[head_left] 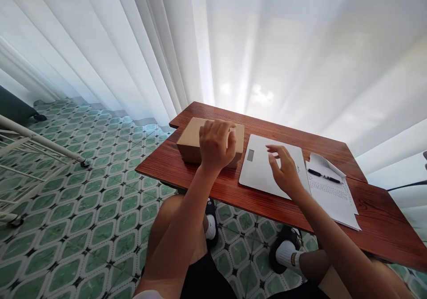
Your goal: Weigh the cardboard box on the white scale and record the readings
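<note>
A closed brown cardboard box (188, 139) sits on the left part of the wooden table. My left hand (217, 141) is over the box's right half, fingers curved forward and thumb apart, with nothing visible in it. Whether it touches the box I cannot tell. To the right of the box lies a flat white digital scale (255, 170) with a small grey display (250, 155). Above the scale is my right hand (283, 167), its thumb and bent fingers apart and nothing between them.
Beside the scale, written paper sheets (333, 203) with one curled corner bear a black pen (324, 175). The reddish-brown table (376, 210) stands before white curtains (233, 45). A white wheeled rack (36, 156) is on the green tiled floor at left.
</note>
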Demonstrator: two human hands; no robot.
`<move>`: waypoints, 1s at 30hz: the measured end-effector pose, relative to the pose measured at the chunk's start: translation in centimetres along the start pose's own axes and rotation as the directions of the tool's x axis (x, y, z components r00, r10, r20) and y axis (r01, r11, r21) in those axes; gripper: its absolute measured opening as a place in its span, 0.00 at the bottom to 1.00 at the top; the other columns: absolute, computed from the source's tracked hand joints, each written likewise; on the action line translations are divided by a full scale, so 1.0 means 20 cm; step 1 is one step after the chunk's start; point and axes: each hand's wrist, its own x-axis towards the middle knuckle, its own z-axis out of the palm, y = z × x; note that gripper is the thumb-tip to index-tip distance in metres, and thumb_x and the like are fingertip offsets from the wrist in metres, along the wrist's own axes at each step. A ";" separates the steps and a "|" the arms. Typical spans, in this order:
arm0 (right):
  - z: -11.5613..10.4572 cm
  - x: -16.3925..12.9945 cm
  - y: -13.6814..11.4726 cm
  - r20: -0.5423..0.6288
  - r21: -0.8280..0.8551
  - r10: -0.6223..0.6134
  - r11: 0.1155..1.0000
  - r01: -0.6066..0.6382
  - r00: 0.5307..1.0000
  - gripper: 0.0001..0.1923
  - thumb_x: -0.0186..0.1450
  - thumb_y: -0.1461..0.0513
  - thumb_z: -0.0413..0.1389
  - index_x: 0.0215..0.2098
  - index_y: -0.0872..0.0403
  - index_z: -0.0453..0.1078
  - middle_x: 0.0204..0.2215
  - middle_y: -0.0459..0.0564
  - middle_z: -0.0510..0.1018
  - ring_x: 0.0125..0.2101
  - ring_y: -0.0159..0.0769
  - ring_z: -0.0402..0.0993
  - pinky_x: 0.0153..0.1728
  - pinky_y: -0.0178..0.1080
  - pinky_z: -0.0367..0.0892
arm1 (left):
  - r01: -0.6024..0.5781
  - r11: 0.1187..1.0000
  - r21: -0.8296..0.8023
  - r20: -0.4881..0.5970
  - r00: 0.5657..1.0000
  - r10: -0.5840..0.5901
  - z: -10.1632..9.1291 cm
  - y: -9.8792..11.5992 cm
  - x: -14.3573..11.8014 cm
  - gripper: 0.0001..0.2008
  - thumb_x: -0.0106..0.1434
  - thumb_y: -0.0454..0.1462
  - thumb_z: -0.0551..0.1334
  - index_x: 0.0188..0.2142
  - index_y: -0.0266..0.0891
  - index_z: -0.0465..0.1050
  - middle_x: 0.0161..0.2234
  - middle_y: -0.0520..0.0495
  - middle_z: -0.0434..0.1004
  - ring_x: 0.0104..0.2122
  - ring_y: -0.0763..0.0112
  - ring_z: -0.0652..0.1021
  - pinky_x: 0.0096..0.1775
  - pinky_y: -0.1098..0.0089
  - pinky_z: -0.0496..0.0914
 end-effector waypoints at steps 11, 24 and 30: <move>-0.41 -0.25 0.20 0.063 -0.277 -0.106 0.954 0.119 0.992 0.14 0.76 0.60 0.42 0.33 0.49 0.61 0.29 0.49 0.71 0.33 0.42 0.65 0.38 0.46 0.61 | -0.326 0.937 -0.127 0.176 0.922 0.345 0.19 0.29 -0.11 0.14 0.73 0.35 0.47 0.30 0.41 0.62 0.25 0.48 0.69 0.28 0.64 0.68 0.34 0.63 0.59; -0.63 -0.40 0.56 0.053 -0.497 0.041 0.868 -0.009 0.998 0.16 0.75 0.60 0.38 0.30 0.49 0.58 0.28 0.51 0.68 0.33 0.45 0.63 0.39 0.46 0.59 | -0.488 0.786 -0.378 0.402 0.679 0.615 0.37 0.53 -0.39 0.16 0.74 0.33 0.45 0.29 0.40 0.61 0.23 0.50 0.65 0.25 0.66 0.63 0.32 0.64 0.59; -0.75 -0.41 0.74 0.026 -0.515 0.185 0.845 -0.146 0.982 0.14 0.74 0.59 0.43 0.37 0.52 0.68 0.36 0.55 0.76 0.40 0.48 0.70 0.46 0.49 0.63 | -0.491 0.730 -0.476 0.462 0.567 0.682 0.38 0.61 -0.48 0.15 0.73 0.32 0.46 0.29 0.40 0.61 0.24 0.50 0.66 0.25 0.66 0.64 0.32 0.64 0.59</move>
